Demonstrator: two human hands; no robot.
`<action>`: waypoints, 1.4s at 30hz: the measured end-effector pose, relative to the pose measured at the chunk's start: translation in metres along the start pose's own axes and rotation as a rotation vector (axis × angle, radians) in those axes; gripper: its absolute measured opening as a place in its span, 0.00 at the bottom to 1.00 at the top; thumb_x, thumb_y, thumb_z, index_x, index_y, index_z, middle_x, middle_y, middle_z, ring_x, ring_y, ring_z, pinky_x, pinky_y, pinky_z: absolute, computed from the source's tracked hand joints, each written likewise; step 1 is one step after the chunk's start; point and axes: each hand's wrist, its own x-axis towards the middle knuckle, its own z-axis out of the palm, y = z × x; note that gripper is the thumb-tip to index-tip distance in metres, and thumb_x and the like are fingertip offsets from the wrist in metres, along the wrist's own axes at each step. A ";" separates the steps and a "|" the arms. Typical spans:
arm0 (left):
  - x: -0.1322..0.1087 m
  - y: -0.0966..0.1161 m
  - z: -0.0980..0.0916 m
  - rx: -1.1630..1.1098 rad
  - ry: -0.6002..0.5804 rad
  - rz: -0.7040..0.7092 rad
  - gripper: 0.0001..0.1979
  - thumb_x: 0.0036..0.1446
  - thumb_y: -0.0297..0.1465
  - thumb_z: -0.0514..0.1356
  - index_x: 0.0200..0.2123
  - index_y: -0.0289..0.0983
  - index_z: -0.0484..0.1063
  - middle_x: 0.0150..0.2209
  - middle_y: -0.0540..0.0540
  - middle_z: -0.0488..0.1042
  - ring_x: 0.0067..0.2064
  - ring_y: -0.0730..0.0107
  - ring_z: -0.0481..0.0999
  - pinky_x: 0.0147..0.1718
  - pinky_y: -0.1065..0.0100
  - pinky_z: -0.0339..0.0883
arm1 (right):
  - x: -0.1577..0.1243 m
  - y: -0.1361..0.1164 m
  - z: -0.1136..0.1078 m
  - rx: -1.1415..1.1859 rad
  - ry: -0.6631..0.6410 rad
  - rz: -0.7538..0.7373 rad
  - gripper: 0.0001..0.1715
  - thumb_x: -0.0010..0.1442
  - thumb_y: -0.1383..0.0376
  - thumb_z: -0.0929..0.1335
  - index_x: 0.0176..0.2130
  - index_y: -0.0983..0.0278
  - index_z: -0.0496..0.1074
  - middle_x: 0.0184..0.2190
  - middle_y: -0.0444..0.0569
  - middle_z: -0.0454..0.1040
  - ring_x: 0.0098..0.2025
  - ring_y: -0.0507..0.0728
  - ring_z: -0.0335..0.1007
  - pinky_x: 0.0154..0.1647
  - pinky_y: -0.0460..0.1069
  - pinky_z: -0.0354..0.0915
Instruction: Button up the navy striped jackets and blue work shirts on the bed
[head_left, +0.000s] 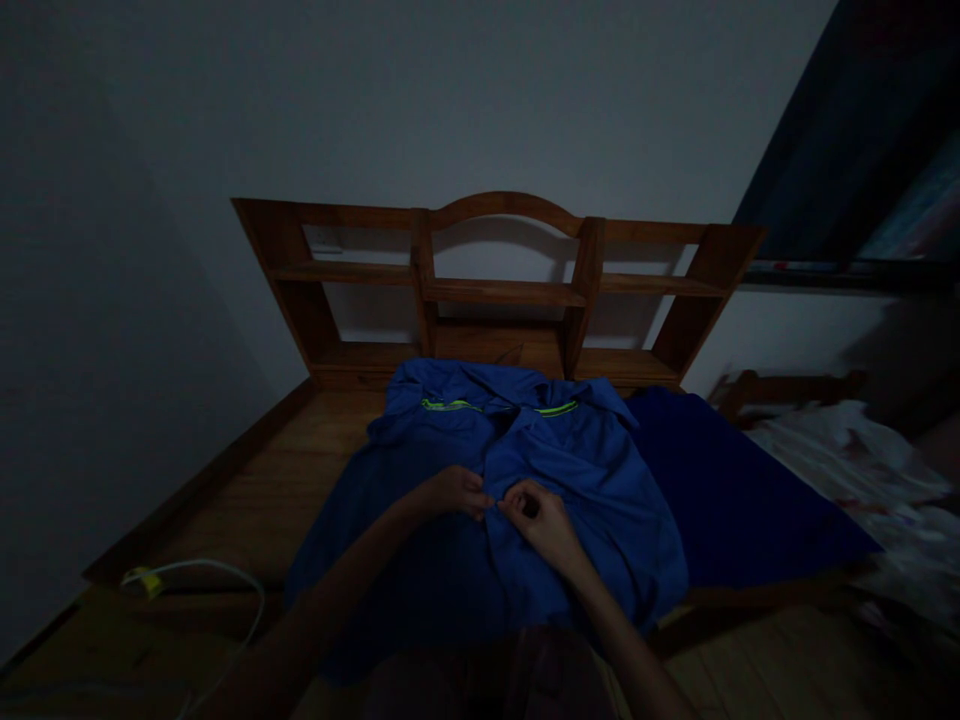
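Pinching the front edges of a blue jacket (607,470) with the left hand (456,493), pressing thumb and fingertips together on the cloth. Doing likewise with the right hand (546,522), curling the index finger in against the thumb, just beside the left fingertips. Being unable to make out, in the dim light, the small details between the tips. Crossing the lower part of the jacket with both forearms. Lying spread over the middle of a wooden desk (300,450), reaching toward the back edge, drooping over the front edge, and showing yellow-green stripes (556,410) across the upper part. Bordering, toward the desk's right edge, on a dark blue cloth (735,490) spreading to the front right corner. Sharing the desk with a pale cord (217,566), looping by the front left corner and carrying a yellow tag (151,583). Meeting a wooden shelf unit (502,292) along the back edge, before a pale wall (450,100). Giving way, past the right edge, to crumpled white material (862,450).
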 end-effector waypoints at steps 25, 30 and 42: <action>-0.029 -0.018 0.049 0.885 0.544 0.435 0.03 0.57 0.27 0.55 0.31 0.37 0.67 0.33 0.48 0.69 0.35 0.70 0.70 0.35 0.71 0.63 | 0.004 0.007 0.001 -0.034 -0.128 0.052 0.06 0.56 0.65 0.66 0.32 0.65 0.71 0.29 0.45 0.71 0.28 0.50 0.64 0.30 0.43 0.58; -0.024 -0.030 0.059 0.914 0.669 0.427 0.05 0.60 0.28 0.52 0.34 0.37 0.68 0.34 0.48 0.70 0.37 0.70 0.71 0.38 0.69 0.65 | 0.007 0.006 0.002 -0.135 -0.133 0.094 0.06 0.54 0.65 0.65 0.31 0.65 0.71 0.27 0.45 0.72 0.28 0.50 0.65 0.28 0.43 0.56; -0.025 -0.035 0.062 1.024 0.675 0.524 0.09 0.62 0.27 0.50 0.40 0.38 0.69 0.38 0.47 0.71 0.40 0.70 0.72 0.40 0.68 0.68 | 0.016 0.011 0.007 -0.082 -0.122 0.189 0.07 0.52 0.66 0.64 0.28 0.66 0.71 0.26 0.46 0.73 0.28 0.51 0.67 0.27 0.43 0.56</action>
